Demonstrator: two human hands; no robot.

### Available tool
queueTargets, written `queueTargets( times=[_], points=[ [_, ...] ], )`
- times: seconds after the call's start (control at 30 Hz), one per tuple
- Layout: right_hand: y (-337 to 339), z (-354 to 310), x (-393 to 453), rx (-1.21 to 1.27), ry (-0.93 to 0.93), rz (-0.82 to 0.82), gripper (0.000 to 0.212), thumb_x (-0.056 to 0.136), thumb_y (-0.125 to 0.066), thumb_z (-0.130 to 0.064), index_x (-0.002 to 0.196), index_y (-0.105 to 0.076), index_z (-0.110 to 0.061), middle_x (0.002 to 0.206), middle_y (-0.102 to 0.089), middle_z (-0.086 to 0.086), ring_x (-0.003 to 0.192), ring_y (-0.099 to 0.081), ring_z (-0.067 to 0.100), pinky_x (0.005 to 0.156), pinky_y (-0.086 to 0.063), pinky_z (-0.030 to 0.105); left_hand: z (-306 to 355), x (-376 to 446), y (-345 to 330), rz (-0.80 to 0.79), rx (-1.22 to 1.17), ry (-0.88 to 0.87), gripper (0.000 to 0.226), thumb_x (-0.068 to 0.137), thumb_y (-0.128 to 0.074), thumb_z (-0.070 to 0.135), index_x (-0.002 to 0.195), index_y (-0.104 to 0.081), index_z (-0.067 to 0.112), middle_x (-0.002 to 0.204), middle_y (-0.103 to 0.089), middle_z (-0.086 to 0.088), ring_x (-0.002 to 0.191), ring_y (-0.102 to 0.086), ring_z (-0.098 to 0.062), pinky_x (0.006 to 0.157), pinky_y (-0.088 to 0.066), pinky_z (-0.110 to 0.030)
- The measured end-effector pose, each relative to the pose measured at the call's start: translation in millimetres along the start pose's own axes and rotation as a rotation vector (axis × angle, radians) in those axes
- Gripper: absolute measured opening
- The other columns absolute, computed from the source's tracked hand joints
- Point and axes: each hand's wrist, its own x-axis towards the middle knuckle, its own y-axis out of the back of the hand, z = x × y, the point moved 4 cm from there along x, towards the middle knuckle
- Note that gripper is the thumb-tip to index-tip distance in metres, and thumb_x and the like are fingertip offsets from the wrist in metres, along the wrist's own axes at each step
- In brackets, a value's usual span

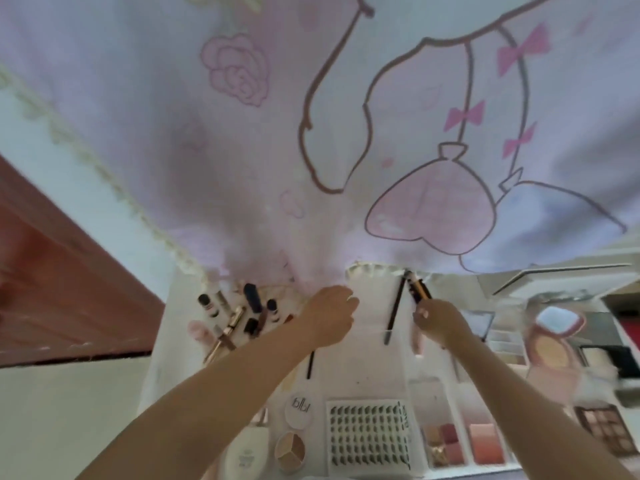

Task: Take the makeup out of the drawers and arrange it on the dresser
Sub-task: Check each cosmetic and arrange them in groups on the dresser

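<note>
On the white dresser top (pixel 363 375) lies makeup: a cluster of lipsticks and tubes (pixel 242 313) at the far left, a long black pencil (pixel 394 306) in the middle, and a second black pencil (pixel 310 365) under my left wrist. My left hand (pixel 329 317) is curled shut at the hem of the pink cloth (pixel 311 150); nothing shows in it. My right hand (pixel 441 322) pinches the lower end of a gold-and-black pencil (pixel 419 288) that points up and away. A pink tube (pixel 417 341) lies just below that hand.
Near me sit a lash tray (pixel 369 434), two blush palettes (pixel 460 445), a round compact (pixel 290 450), a white jar (pixel 298 408) and a white bottle (pixel 247 452). At right lie a pink mirrored compact (pixel 554 337), a black compact (pixel 609 355) and an eyeshadow palette (pixel 604 433).
</note>
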Motion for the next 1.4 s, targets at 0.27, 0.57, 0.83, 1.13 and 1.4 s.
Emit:
queueTargets(
  times=[0.27, 0.57, 0.83, 1.13, 1.4],
  points=[
    [-20, 26, 36, -0.017, -0.105, -0.109, 0.023, 0.088, -0.045, -0.014, 0.107, -0.056, -0.006, 0.111, -0.061, 0.012, 0.104, -0.057, 0.025, 0.076, -0.041, 0.026, -2, 40, -65, -0.295, -0.051, 0.186, 0.057, 0.098, -0.020, 0.036, 0.145, -0.003, 0.009, 0.155, 0.003, -0.008, 0.143, 0.005, -0.020, 0.113, -0.009, -0.045],
    [-46, 28, 40, 0.180, -0.172, -0.045, 0.015, 0.088, -0.044, -0.007, 0.102, -0.046, -0.001, 0.087, -0.060, 0.013, 0.083, -0.060, 0.029, 0.064, -0.041, 0.028, -1, 49, -91, -0.319, -0.100, 0.156, 0.059, 0.099, -0.014, 0.035, 0.143, 0.009, 0.003, 0.153, 0.016, -0.013, 0.142, 0.014, -0.024, 0.114, 0.008, -0.031],
    [-19, 26, 18, 0.641, -0.076, 0.023, 0.021, 0.091, -0.050, -0.029, 0.078, -0.047, -0.014, 0.064, -0.055, -0.004, 0.027, -0.044, 0.002, 0.037, -0.035, 0.008, -5, 51, -77, -0.322, -0.230, 0.179, 0.059, 0.099, -0.016, 0.038, 0.144, 0.005, 0.007, 0.154, 0.012, -0.007, 0.142, 0.011, -0.018, 0.113, 0.007, -0.028],
    [12, -48, -13, 0.883, 0.020, -0.112, 0.033, 0.086, -0.036, 0.003, 0.056, -0.044, -0.010, 0.051, -0.041, 0.004, 0.037, -0.038, 0.010, 0.036, -0.030, 0.017, 25, 10, 9, 0.200, -1.127, 0.225, 0.034, 0.097, -0.035, 0.013, 0.065, -0.044, 0.022, 0.058, -0.040, 0.007, 0.048, -0.039, 0.000, 0.050, -0.033, -0.013],
    [32, -96, -60, 0.425, 0.491, -0.214, 0.020, 0.094, -0.043, -0.023, 0.076, -0.052, -0.021, 0.057, -0.043, -0.009, 0.045, -0.041, 0.000, 0.045, -0.034, 0.010, 10, -51, 39, 0.318, -0.895, 0.389, 0.040, 0.099, -0.028, 0.022, 0.061, -0.040, 0.015, 0.056, -0.037, 0.004, 0.052, -0.036, -0.010, 0.049, -0.029, -0.020]
  ],
)
